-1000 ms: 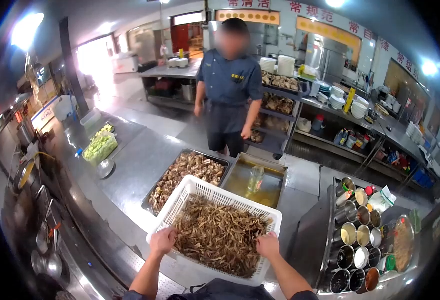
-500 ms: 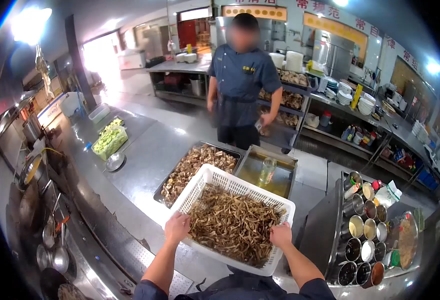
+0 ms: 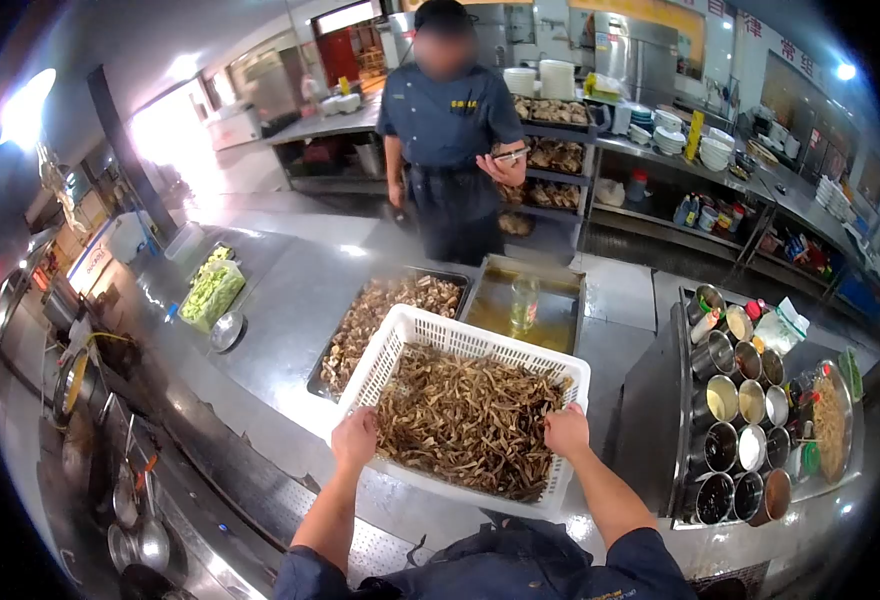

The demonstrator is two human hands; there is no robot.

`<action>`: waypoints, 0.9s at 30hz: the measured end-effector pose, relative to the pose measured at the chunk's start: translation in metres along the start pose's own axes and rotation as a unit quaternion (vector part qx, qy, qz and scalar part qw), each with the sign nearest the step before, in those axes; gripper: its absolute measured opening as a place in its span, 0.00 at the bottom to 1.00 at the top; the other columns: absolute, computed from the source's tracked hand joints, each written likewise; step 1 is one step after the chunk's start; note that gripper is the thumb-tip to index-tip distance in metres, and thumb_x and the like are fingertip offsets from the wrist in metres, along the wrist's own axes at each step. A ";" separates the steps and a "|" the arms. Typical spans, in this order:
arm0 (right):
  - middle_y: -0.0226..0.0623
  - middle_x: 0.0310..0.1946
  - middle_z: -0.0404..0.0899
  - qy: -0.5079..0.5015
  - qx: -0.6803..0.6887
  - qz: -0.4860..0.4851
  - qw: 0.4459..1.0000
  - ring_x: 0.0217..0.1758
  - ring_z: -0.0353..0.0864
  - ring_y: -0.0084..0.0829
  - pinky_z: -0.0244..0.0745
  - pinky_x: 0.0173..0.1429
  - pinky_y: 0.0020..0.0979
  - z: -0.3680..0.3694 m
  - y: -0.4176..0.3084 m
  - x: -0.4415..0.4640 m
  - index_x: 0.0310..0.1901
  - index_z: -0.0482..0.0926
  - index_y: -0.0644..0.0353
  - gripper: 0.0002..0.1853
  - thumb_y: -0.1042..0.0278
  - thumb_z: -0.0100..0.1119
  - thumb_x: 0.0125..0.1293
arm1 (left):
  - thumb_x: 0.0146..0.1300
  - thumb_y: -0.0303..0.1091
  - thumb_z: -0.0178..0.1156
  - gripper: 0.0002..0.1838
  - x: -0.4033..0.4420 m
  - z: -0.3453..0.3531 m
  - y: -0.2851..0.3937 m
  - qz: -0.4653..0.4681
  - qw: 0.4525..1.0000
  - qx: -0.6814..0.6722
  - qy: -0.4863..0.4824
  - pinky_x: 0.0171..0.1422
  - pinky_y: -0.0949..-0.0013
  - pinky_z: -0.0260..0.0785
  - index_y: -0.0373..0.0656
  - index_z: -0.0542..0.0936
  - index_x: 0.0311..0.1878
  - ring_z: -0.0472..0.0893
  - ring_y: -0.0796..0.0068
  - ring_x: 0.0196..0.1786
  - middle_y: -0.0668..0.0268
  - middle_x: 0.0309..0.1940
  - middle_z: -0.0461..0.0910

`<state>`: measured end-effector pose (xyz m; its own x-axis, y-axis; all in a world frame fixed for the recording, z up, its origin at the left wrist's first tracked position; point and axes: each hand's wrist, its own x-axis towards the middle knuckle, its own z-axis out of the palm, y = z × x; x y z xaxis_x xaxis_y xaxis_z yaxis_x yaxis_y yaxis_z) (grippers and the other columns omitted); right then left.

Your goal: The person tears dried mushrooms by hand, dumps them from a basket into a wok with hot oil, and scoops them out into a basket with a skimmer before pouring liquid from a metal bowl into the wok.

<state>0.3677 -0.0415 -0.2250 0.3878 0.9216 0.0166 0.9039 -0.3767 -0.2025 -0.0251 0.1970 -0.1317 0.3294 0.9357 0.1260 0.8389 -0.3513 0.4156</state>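
Observation:
A white slotted plastic basket point(image 3: 430, 322) is held in front of me, filled with brown dried strips point(image 3: 470, 420) that look like dried vegetable or mushroom. My left hand point(image 3: 354, 436) grips its left rim, fingers curled over the edge. On the opposite side my right hand point(image 3: 566, 431) is closed on the right rim. Behind the basket, partly covered by it, lies a dark tray of chopped brown pieces point(image 3: 390, 315). Beside that stands a metal tray point(image 3: 572, 300) with yellowish liquid and a glass jar point(image 3: 523, 303) in it.
Across the steel counter point(image 3: 290, 290) a co-worker point(image 3: 450, 140) stands holding a phone point(image 3: 510, 155). A tub of chopped green vegetable point(image 3: 212, 293) and a ladle point(image 3: 227, 331) lie left. Several seasoning pots point(image 3: 720, 447) fill the right station. Woks and ladles point(image 3: 153, 540) are at lower left.
The co-worker's hand with the phone has risen to chest height. My view has shifted, and the basket looks slightly higher in it. Both my hands keep their grip.

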 end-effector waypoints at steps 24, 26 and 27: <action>0.35 0.36 0.90 0.024 0.026 0.004 0.999 0.47 0.87 0.37 0.67 0.73 0.40 0.003 0.004 0.003 0.33 0.87 0.51 0.06 0.64 0.61 0.64 | 0.70 0.34 0.64 0.05 -0.002 0.005 -0.002 0.057 0.992 -0.076 0.080 0.49 0.51 0.79 0.49 0.87 0.44 0.87 0.49 0.44 0.60 0.42 0.88; 0.35 0.36 0.89 0.022 0.025 0.005 0.999 0.47 0.87 0.37 0.67 0.73 0.40 -0.001 0.002 0.002 0.33 0.87 0.51 0.07 0.64 0.61 0.64 | 0.70 0.33 0.64 0.05 -0.003 0.003 0.000 0.058 0.992 -0.076 0.084 0.49 0.52 0.79 0.48 0.87 0.44 0.87 0.50 0.44 0.59 0.42 0.87; 0.36 0.36 0.89 0.018 0.024 0.006 1.000 0.47 0.87 0.37 0.67 0.73 0.40 -0.002 0.002 0.003 0.33 0.87 0.51 0.07 0.64 0.61 0.64 | 0.70 0.32 0.63 0.05 -0.004 0.002 0.002 0.059 0.991 -0.077 0.087 0.49 0.52 0.79 0.47 0.87 0.44 0.87 0.50 0.44 0.58 0.42 0.87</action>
<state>0.3706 -0.0395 -0.2237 0.4049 0.9130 0.0495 0.8902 -0.3812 -0.2496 -0.0240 0.1927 -0.1330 0.3295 0.8845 0.3303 0.7191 -0.4618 0.5192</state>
